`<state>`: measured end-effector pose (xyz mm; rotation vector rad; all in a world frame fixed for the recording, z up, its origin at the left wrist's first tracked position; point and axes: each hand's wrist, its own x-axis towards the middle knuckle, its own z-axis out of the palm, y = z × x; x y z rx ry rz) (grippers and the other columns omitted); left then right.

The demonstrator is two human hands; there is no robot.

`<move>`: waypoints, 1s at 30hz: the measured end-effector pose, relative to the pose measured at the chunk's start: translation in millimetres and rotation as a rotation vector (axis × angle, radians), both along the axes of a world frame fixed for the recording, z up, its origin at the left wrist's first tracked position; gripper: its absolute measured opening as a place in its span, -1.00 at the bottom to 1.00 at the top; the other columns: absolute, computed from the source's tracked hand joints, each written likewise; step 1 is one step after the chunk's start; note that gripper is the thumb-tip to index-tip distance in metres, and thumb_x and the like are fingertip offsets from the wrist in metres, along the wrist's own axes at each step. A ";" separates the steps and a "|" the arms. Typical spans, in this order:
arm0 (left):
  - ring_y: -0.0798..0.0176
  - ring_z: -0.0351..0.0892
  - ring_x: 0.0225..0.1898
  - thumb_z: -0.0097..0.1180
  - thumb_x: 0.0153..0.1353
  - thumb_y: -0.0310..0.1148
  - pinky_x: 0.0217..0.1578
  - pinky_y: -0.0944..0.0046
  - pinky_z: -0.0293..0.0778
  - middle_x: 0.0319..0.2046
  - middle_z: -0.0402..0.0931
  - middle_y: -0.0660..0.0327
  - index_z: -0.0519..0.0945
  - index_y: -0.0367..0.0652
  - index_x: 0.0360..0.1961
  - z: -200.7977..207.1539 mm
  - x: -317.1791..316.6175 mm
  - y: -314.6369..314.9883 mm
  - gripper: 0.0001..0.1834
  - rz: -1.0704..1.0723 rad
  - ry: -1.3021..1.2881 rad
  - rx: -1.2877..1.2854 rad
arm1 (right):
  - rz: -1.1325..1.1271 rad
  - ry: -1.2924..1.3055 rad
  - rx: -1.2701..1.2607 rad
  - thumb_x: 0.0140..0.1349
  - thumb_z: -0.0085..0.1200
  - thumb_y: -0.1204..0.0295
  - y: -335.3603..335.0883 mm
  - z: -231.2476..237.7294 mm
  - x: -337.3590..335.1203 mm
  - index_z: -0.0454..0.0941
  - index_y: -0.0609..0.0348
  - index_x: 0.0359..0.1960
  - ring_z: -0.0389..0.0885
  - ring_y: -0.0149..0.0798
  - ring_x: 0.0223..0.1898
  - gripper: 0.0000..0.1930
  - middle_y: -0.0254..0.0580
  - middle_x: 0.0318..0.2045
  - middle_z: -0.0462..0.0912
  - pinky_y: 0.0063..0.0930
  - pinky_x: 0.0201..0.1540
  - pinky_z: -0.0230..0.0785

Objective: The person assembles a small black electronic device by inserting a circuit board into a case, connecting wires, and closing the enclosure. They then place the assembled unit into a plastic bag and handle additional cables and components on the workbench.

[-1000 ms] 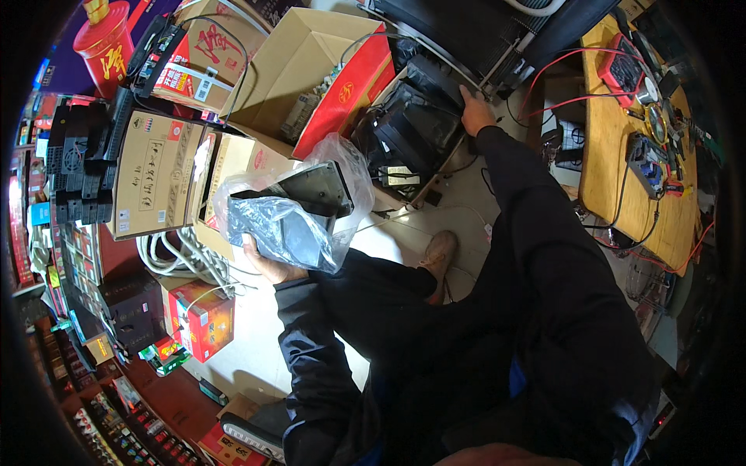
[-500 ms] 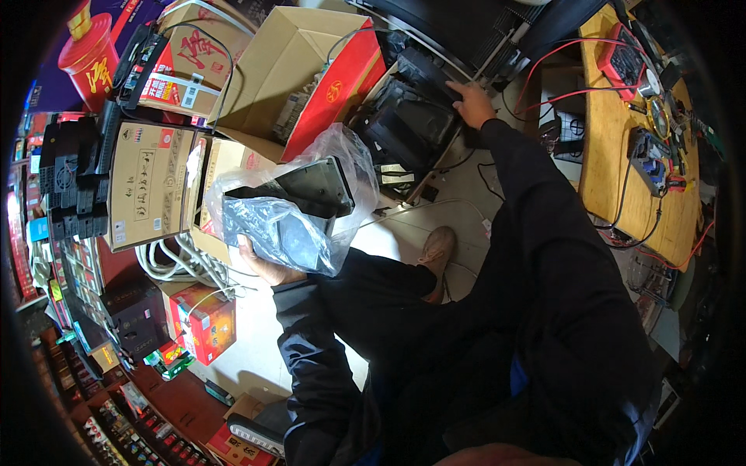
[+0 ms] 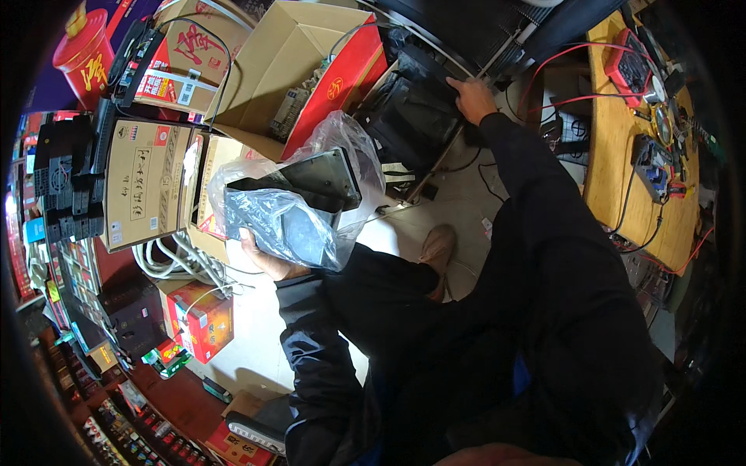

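My left hand (image 3: 268,256) grips a clear plastic bag (image 3: 359,221) from below, its thumb pressed against the side. Inside the bag sit black plastic housing parts (image 3: 326,177), one with an open hollow facing up. Farther off, my right hand (image 3: 474,99) reaches to a carton of dark items, its index finger stretched out along the edge of a black plastic piece (image 3: 427,71). Nothing shows held in that hand; its other fingers are partly hidden. Several black plastic pieces (image 3: 408,128) lie jumbled in that carton.
An open red-sided carton (image 3: 334,92) holds grey parts. Closed cardboard boxes (image 3: 148,182) stand at left above coiled white hose (image 3: 183,262) and a red box (image 3: 203,322). On the right, a wooden bench (image 3: 610,147) carries a red multimeter (image 3: 628,68), tools and cables.
The view has shifted slightly. The bagged housing has tilted and moved a little up and right with my left hand. My right hand stays by the black pieces.
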<state>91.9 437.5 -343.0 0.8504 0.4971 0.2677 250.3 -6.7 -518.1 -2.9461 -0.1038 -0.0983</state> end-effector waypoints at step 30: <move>0.03 0.65 -0.04 0.09 0.36 0.08 0.02 0.02 0.61 -0.02 0.59 -0.01 0.47 -0.14 0.23 -51.4 -21.2 45.6 -0.40 -0.277 -0.107 -0.062 | 0.204 0.249 1.236 0.39 0.15 0.46 146.3 202.3 -183.8 0.60 0.41 0.11 0.66 -0.38 -0.12 -0.67 -0.04 -0.12 0.75 -0.44 0.01 0.52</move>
